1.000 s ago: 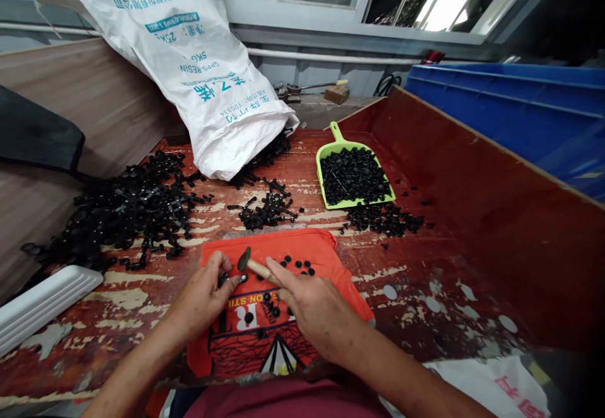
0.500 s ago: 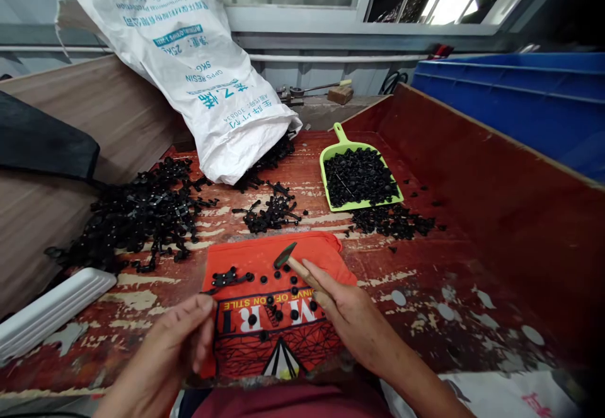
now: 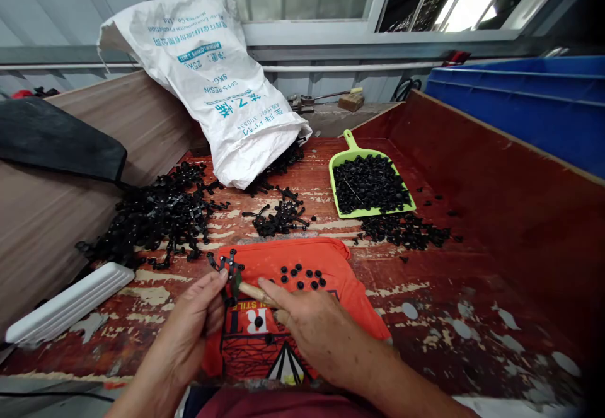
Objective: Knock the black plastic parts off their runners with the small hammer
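Note:
My left hand (image 3: 198, 311) pinches a black branched plastic piece (image 3: 231, 260) with round knobs, above the left side of an orange printed cloth (image 3: 283, 251). My right hand (image 3: 316, 323) is wrapped round the wooden handle (image 3: 258, 293) of a small tool, its forefinger laid along the handle. The tool's dark metal head (image 3: 235, 284) is set across the handle's end and meets the black piece close to my left fingertips. Loose round black plastic parts (image 3: 309, 273) lie scattered on the cloth; some are hidden by my right hand.
A large heap of black branched pieces (image 3: 161, 210) lies left, a smaller cluster (image 3: 280, 214) ahead. A white sack (image 3: 246, 103) leans behind. A green dustpan (image 3: 352, 142) holds small black parts, with more spilled before it. Wooden boards (image 3: 496, 159) and a blue crate (image 3: 520, 99) border the right.
My right hand has moved left with the tool, bringing its head to the black piece. My left hand has closed on that piece. Several loose parts on the cloth have shifted right. The view has tilted slightly.

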`<state>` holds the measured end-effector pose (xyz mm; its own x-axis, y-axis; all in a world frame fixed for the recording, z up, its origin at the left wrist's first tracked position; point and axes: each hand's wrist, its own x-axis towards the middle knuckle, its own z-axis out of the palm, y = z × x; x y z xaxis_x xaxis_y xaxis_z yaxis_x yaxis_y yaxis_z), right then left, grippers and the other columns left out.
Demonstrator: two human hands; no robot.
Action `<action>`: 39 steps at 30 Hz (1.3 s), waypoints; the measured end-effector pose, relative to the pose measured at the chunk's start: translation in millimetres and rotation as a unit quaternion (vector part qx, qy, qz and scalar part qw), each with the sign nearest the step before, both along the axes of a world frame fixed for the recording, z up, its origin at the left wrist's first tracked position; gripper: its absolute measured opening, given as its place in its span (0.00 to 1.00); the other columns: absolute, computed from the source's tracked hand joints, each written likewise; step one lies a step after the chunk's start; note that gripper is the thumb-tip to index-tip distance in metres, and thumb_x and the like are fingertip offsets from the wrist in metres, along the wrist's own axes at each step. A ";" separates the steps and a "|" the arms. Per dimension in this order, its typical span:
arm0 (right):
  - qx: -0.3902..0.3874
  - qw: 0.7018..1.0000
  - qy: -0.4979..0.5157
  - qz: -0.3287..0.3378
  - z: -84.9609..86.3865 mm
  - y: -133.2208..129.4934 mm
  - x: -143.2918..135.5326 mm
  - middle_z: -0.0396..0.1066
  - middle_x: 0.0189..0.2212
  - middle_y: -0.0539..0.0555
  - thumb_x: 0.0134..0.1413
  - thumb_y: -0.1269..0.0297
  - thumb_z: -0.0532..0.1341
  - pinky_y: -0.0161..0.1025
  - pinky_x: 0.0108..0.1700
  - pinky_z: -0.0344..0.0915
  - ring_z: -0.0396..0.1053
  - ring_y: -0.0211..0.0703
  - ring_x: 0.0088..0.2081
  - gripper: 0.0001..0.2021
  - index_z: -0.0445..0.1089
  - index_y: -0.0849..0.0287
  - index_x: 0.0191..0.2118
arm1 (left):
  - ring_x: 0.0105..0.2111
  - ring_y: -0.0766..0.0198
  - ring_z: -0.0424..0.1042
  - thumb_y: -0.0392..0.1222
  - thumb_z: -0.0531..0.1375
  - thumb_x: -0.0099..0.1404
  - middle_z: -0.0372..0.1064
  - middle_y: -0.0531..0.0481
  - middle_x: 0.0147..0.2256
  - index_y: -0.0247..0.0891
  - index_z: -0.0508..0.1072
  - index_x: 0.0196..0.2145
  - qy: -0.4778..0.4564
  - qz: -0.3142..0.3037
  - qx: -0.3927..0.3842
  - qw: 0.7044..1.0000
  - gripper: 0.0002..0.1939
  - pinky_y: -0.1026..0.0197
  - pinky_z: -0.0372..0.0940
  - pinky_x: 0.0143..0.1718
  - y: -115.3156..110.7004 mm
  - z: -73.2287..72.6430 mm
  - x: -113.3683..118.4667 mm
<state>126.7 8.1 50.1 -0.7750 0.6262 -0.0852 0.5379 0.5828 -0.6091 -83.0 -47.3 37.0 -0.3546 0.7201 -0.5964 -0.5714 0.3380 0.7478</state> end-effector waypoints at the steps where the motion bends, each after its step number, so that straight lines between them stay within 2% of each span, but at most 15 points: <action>1: -0.007 1.000 0.014 0.004 3.8 -1.7 4.1 0.80 0.39 0.50 0.67 0.66 0.53 0.34 0.36 0.66 0.76 0.43 0.35 0.27 0.54 0.45 0.69 | 0.14 0.76 0.51 0.46 0.72 0.54 0.54 0.63 0.16 0.37 0.65 0.24 0.051 -0.023 0.015 0.998 0.19 0.73 0.50 0.15 -1.0 2.5 -4.3; 4: -0.038 0.999 0.026 0.007 15.3 -5.6 18.8 0.80 0.42 0.49 0.67 0.67 0.53 0.33 0.40 0.68 0.77 0.43 0.39 0.26 0.57 0.43 0.68 | 0.24 0.71 0.63 0.47 0.72 0.52 0.66 0.57 0.23 0.37 0.67 0.24 0.155 -0.087 0.041 0.983 0.18 0.70 0.61 0.26 -3.3 9.6 -15.7; 6: -0.071 0.997 0.039 -0.007 19.3 -7.5 30.9 0.79 0.46 0.47 0.66 0.68 0.53 0.34 0.43 0.70 0.78 0.43 0.42 0.26 0.58 0.39 0.67 | 0.27 0.67 0.67 0.46 0.70 0.53 0.71 0.55 0.27 0.39 0.72 0.33 0.155 -0.133 0.040 0.978 0.14 0.67 0.63 0.30 -3.9 13.2 -20.3; 8: -0.107 0.992 0.054 -0.030 19.2 -8.3 44.4 0.77 0.51 0.45 0.67 0.70 0.52 0.36 0.48 0.70 0.77 0.43 0.47 0.27 0.57 0.35 0.67 | 0.31 0.64 0.71 0.41 0.69 0.51 0.75 0.53 0.32 0.43 0.72 0.47 0.119 -0.174 0.025 0.977 0.24 0.65 0.64 0.34 -4.5 15.9 -21.7; 10: -0.139 0.986 0.065 -0.058 16.2 -8.3 58.0 0.71 0.58 0.42 0.68 0.69 0.51 0.38 0.54 0.68 0.73 0.42 0.54 0.28 0.56 0.32 0.67 | 0.36 0.60 0.73 0.39 0.68 0.50 0.76 0.52 0.34 0.45 0.69 0.53 0.099 -0.204 -0.002 0.974 0.31 0.63 0.64 0.37 -5.4 17.8 -21.0; 12: -0.162 0.981 0.066 -0.089 12.3 -7.9 70.2 0.64 0.63 0.40 0.69 0.67 0.50 0.41 0.58 0.65 0.68 0.42 0.59 0.27 0.54 0.30 0.67 | 0.36 0.59 0.73 0.44 0.65 0.53 0.76 0.50 0.35 0.44 0.72 0.51 0.110 -0.237 -0.031 0.965 0.26 0.63 0.64 0.37 -6.1 19.1 -19.0; 14: -0.171 0.976 0.060 -0.117 8.6 -8.3 79.8 0.61 0.65 0.39 0.70 0.65 0.49 0.43 0.60 0.63 0.64 0.43 0.62 0.25 0.54 0.30 0.67 | 0.33 0.59 0.71 0.54 0.59 0.60 0.75 0.49 0.33 0.41 0.77 0.40 0.166 -0.287 -0.040 0.942 0.17 0.62 0.62 0.33 -4.9 19.5 -16.4; 16: -0.170 0.975 0.057 -0.131 5.8 -9.7 86.0 0.58 0.66 0.39 0.71 0.64 0.49 0.45 0.62 0.61 0.61 0.43 0.64 0.25 0.53 0.29 0.67 | 0.31 0.59 0.68 0.60 0.53 0.64 0.72 0.49 0.30 0.40 0.75 0.29 0.264 -0.335 -0.015 0.904 0.23 0.61 0.61 0.32 -0.2 17.6 -13.6; 18: -0.166 0.975 0.059 -0.134 4.0 -12.0 88.8 0.57 0.66 0.39 0.71 0.65 0.49 0.45 0.64 0.58 0.59 0.43 0.65 0.25 0.52 0.29 0.67 | 0.30 0.59 0.66 0.60 0.52 0.64 0.68 0.50 0.26 0.40 0.70 0.23 0.366 -0.359 0.017 0.858 0.24 0.61 0.60 0.32 7.9 12.3 -11.1; 20: -0.156 0.976 0.064 -0.136 3.0 -14.3 89.2 0.57 0.66 0.40 0.71 0.67 0.49 0.46 0.64 0.59 0.58 0.43 0.65 0.26 0.52 0.31 0.67 | 0.28 0.60 0.64 0.59 0.54 0.63 0.63 0.53 0.24 0.41 0.65 0.22 0.410 -0.377 0.028 0.830 0.21 0.62 0.58 0.30 17.4 3.7 -9.0; 24: -0.129 0.980 0.063 -0.141 0.7 -17.6 88.1 0.60 0.65 0.40 0.69 0.70 0.49 0.45 0.61 0.63 0.63 0.44 0.63 0.29 0.51 0.31 0.68 | 0.24 0.64 0.57 0.58 0.54 0.64 0.54 0.57 0.21 0.41 0.58 0.22 0.430 -0.406 0.032 0.805 0.21 0.64 0.52 0.26 32.1 -13.4 -4.4; 31: -0.112 0.978 0.062 -0.163 -6.2 -20.5 91.4 0.67 0.61 0.40 0.68 0.71 0.51 0.45 0.58 0.68 0.70 0.43 0.58 0.30 0.51 0.30 0.67 | 0.24 0.63 0.60 0.56 0.54 0.64 0.58 0.56 0.21 0.41 0.66 0.23 0.492 -0.387 0.030 0.780 0.19 0.64 0.51 0.26 40.0 -22.9 0.2; 35: -0.115 0.977 0.064 -0.169 -6.3 -21.0 92.2 0.65 0.62 0.39 0.69 0.69 0.51 0.45 0.58 0.67 0.69 0.44 0.59 0.28 0.53 0.28 0.66 | 0.24 0.63 0.61 0.56 0.52 0.66 0.58 0.57 0.21 0.40 0.65 0.23 0.531 -0.396 0.029 0.749 0.20 0.64 0.52 0.27 42.4 -28.6 0.9; 39: -0.139 0.974 0.072 -0.161 -5.0 -21.1 91.2 0.66 0.61 0.39 0.71 0.68 0.51 0.45 0.59 0.66 0.69 0.42 0.58 0.27 0.51 0.29 0.67 | 0.24 0.63 0.62 0.55 0.53 0.66 0.60 0.56 0.20 0.40 0.67 0.23 0.542 -0.395 0.036 0.740 0.19 0.64 0.52 0.27 41.6 -31.3 2.5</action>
